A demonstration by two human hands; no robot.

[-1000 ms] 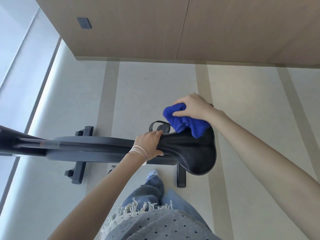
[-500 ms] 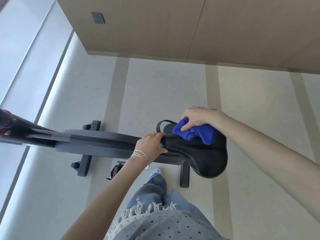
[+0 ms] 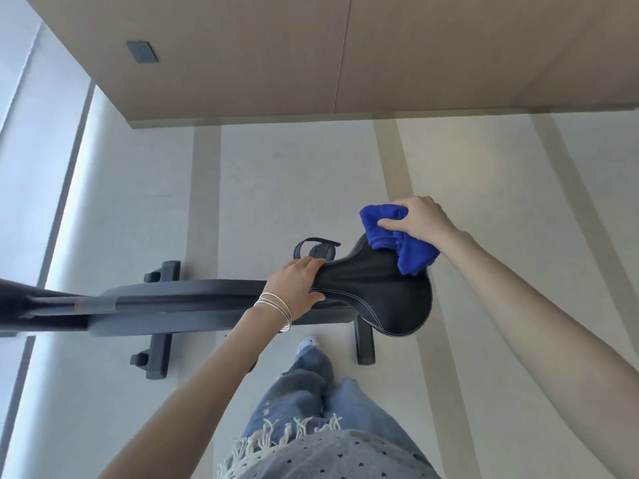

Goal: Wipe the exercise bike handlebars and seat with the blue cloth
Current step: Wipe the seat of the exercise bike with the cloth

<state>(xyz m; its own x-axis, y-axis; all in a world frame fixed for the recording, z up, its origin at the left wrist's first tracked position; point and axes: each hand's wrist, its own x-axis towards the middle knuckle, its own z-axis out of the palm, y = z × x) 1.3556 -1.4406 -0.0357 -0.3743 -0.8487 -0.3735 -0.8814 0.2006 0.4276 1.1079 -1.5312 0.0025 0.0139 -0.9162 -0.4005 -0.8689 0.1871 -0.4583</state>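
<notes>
Two hands on seat (image 3: 387, 292), nose pointing left, blue cloth (image 3: 397, 236) on wide end

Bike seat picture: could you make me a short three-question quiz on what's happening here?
1. True or false: the right hand holds the cloth against the wide end of the seat.
2. Which part of the seat does the left hand grip? A) the narrow nose B) the wide end C) none
3. Fill in: the wrist with the bracelets is the ___ one.

Key: 1 true; 2 A; 3 left.
</notes>
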